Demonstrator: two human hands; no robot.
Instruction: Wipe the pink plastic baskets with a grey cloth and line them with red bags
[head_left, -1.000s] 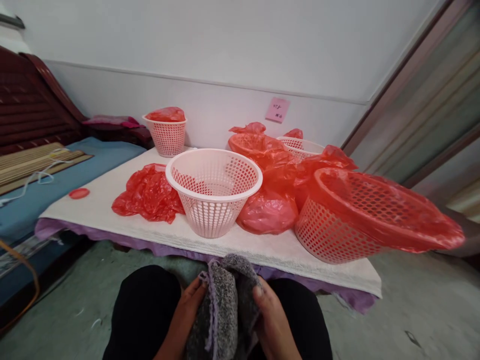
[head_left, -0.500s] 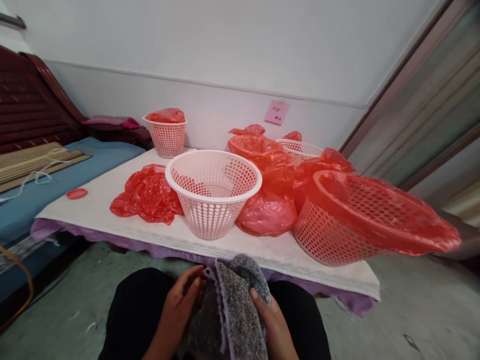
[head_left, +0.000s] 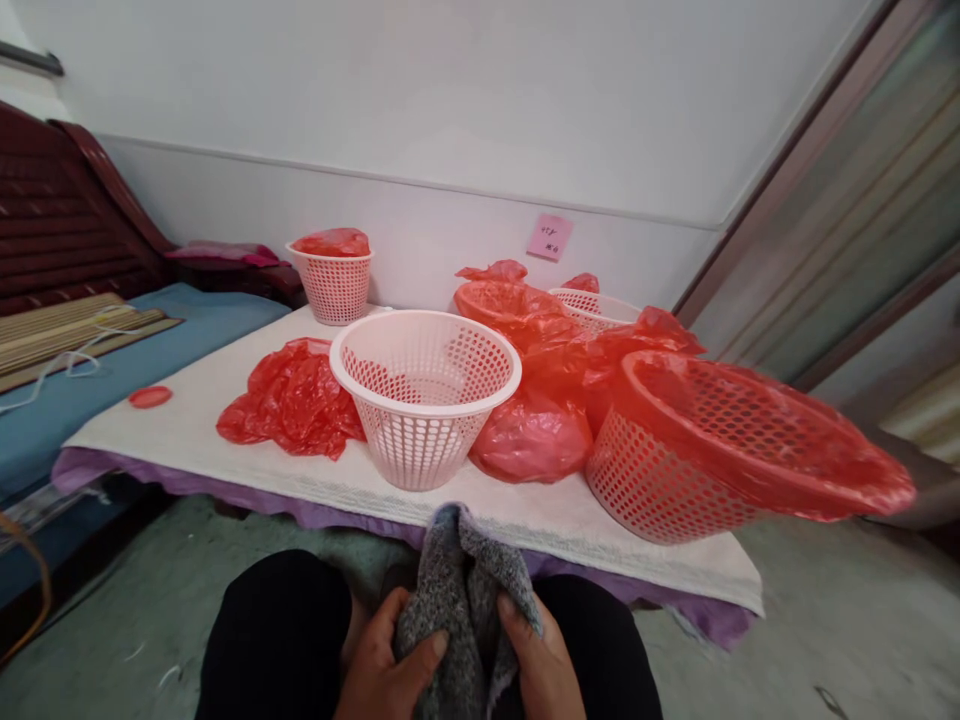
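Observation:
A grey speckled cloth with a purplish edge hangs folded between my hands, just in front of the table edge. My left hand is closed on its left side, thumb lying on top. On the right, my right hand grips the other side, with the thumb pressed against the fabric. Its lower part drops out of the picture between my knees. Straight ahead stands an empty white perforated basket. Left of it lies a crumpled red plastic bag.
A basket lined with a red bag stands at the right, its rim jutting past the table. Filled red bags sit mid-table. Farther back are a smaller basket and another white basket. A red ring lies left.
The cloth has been turned and spread, so a fold now opens between my hands. My left hand has shifted right and lower along it. The view has tilted slightly.

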